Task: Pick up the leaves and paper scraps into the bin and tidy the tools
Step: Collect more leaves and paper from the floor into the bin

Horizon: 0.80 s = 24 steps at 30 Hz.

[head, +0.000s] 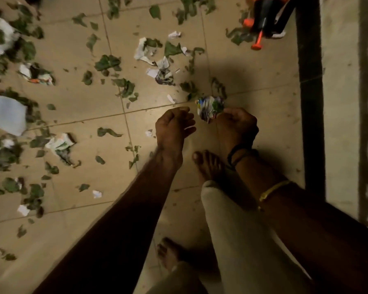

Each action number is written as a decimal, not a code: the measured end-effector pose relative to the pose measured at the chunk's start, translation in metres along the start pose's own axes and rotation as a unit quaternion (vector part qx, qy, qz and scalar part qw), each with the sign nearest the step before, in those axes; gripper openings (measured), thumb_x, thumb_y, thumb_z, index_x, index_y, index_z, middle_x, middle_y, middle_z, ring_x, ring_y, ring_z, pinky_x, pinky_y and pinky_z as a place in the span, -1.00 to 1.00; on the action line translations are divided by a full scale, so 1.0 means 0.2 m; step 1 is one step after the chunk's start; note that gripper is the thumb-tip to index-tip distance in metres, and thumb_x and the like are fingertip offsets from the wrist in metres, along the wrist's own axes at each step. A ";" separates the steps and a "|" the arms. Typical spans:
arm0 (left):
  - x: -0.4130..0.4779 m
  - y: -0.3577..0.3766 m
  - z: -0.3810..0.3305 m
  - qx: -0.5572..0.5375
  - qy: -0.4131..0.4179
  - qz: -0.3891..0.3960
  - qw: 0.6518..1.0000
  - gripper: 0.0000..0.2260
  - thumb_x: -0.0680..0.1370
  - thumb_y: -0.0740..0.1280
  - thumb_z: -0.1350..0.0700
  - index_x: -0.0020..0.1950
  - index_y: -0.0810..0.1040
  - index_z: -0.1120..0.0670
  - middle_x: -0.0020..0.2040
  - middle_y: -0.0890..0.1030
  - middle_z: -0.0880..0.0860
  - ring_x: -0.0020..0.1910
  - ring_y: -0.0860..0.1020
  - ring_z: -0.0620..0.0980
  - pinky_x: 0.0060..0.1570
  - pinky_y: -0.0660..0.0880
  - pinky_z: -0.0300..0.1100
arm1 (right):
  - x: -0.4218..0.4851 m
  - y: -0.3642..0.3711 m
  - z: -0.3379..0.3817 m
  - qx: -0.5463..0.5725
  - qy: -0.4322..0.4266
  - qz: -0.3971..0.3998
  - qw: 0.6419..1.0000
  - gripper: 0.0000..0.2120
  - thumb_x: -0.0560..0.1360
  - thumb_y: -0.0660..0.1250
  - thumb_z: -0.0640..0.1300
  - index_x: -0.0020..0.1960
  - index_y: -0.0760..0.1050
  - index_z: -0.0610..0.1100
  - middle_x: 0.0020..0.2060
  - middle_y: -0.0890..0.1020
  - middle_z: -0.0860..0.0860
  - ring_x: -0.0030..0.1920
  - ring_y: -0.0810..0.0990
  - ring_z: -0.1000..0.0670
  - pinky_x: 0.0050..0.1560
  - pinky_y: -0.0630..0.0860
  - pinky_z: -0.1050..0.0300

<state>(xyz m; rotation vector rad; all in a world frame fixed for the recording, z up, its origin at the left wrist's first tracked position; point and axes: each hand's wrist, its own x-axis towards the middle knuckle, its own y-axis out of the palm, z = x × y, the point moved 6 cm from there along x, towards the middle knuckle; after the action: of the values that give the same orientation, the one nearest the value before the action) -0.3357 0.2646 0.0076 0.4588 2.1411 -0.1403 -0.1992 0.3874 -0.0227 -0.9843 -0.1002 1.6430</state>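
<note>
The person stood on a tan tiled floor (253,81) and looked down at both hands. The right hand (236,126) was just right of the middle of the frame. Its fingers were curled tight round a crumpled paper (210,110) with many colours on it, and the paper poked out at the top left of the fist. The left hand (174,126) was just beside it, near the paper but not touching it. Its fingers (187,122) hung loosely bent and a little apart, with nothing in them. Green leaves (107,62) lay all over the floor in the upper and left parts of the frame. White paper scraps (141,49) lay mixed in with them. An orange and black tool (261,20) stood at the top right, with a few leaves beside it. A pale blue thing (4,115) at the left edge was too blurry to tell. A black band (239,154) was on the right wrist, and a yellow bangle (272,189) sat further up that arm. Two bare feet (208,166) showed below the hands, with pale trousers (232,230) above them. A dark strip (308,60) ran down the right side of the floor.
</note>
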 end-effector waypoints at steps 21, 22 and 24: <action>0.50 0.27 0.33 0.042 0.178 0.110 0.977 -0.77 0.59 0.35 -0.06 -0.01 0.65 0.08 -0.09 0.67 0.08 -0.04 0.64 0.03 -0.01 0.56 -0.09 | 0.11 0.28 -0.02 -0.118 -0.329 0.051 0.935 -0.80 0.58 0.31 -0.07 0.01 0.66 -0.16 -0.09 0.69 -0.08 -0.06 0.62 -0.06 -0.05 0.56 0.07; 0.50 0.29 0.33 0.029 0.163 0.115 0.980 -0.76 0.60 0.34 -0.05 -0.03 0.64 0.11 -0.11 0.66 0.10 -0.07 0.64 0.04 -0.04 0.56 -0.07 | 0.10 0.30 -0.01 -0.122 -0.324 0.060 0.936 -0.82 0.60 0.30 -0.09 0.05 0.65 -0.13 -0.04 0.69 -0.06 -0.01 0.63 -0.05 -0.01 0.57 0.07; 0.52 0.27 0.31 -0.021 0.131 0.089 0.987 -0.73 0.62 0.31 0.01 0.02 0.63 0.20 -0.08 0.66 0.18 -0.08 0.64 0.06 -0.04 0.57 -0.07 | 0.07 0.34 0.00 -0.096 -0.309 0.114 0.939 -0.78 0.61 0.29 -0.12 0.23 0.60 -0.04 0.11 0.68 0.00 0.13 0.62 0.00 0.14 0.57 0.07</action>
<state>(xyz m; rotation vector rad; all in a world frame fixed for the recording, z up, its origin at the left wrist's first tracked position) -0.3210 0.3254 -0.1083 0.6709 2.3403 0.0706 -0.2515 0.3771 -0.0676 -0.6014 -0.5982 2.1428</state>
